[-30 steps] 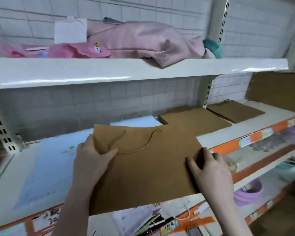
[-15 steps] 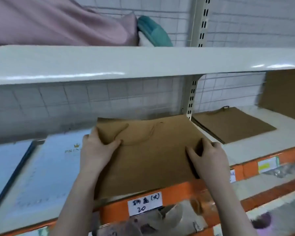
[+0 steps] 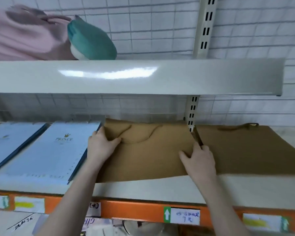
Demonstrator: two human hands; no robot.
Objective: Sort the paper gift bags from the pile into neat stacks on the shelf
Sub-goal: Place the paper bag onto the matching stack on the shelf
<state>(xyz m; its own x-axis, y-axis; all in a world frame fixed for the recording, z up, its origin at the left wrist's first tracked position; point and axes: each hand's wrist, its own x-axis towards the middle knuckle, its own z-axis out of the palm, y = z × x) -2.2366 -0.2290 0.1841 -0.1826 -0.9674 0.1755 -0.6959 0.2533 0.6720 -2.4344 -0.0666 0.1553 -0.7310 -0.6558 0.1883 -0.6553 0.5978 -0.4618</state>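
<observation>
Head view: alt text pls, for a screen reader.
Both hands, left hand and right hand, hold a flat brown paper bag on a store shelf, between light blue bags and another brown stack.

Teal plush beside pink fabric

The pink cloth on the upper shelf is blurred and cut by the left edge. The brown bag hides whatever lies beneath it; handwriting on the price labels is too small to read.
</observation>
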